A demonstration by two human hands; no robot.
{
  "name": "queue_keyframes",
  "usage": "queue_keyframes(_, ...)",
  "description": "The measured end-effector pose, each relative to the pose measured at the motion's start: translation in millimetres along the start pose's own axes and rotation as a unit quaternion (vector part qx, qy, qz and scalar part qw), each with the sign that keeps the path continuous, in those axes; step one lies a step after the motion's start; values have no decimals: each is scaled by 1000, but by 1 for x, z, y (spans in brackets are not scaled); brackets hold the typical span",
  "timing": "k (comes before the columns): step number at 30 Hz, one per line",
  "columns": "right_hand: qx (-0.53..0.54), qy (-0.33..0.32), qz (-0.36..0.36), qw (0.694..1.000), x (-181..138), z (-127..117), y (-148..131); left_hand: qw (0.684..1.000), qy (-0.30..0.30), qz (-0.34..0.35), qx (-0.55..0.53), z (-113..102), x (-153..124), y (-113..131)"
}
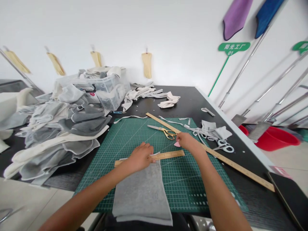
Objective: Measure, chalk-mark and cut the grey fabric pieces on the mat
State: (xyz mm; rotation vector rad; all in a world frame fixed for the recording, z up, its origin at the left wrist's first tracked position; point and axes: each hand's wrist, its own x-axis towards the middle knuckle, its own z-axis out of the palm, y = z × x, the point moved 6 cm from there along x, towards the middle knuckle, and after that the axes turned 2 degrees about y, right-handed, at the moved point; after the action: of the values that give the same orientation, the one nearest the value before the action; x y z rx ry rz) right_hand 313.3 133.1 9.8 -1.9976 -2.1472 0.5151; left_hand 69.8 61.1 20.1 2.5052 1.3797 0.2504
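A grey felt cloth (141, 192) lies on the green cutting mat (134, 134) near the front edge. A short wooden ruler (169, 155) lies across the cloth's far end. My left hand (141, 157) presses down on the ruler with its fingers curled over it. My right hand (186, 141) sits just past the ruler's right end, pinching a small pink piece of chalk (177, 144). Gold-handled scissors (163, 131) rest on the mat just beyond my right hand.
A long wooden ruler (216, 154) runs diagonally across the black table (192, 96). Piles of grey and cream cloth (60, 134) and a clear plastic bin (106, 89) fill the left. White scraps and white-handled scissors (225, 147) lie at right. Red basins (276, 139) stand on the floor.
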Motion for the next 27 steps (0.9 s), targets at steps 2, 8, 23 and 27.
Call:
queue_keyframes(2,-21,-5,16,1000,1,-4,14,1000,-6,-6,-21,1,14,-7)
queue_keyframes(8,-57,-15,-4,998,0,-9,30,997,3,0,-77,7,28,-23)
queue_keyframes(23,-80,-10,-248,965,-27,11,-81,967,22,-28,-253,2,24,-56)
queue_keyframes(27,-118,43,-263,957,-27,10,-90,949,46,-28,-309,-4,35,-80)
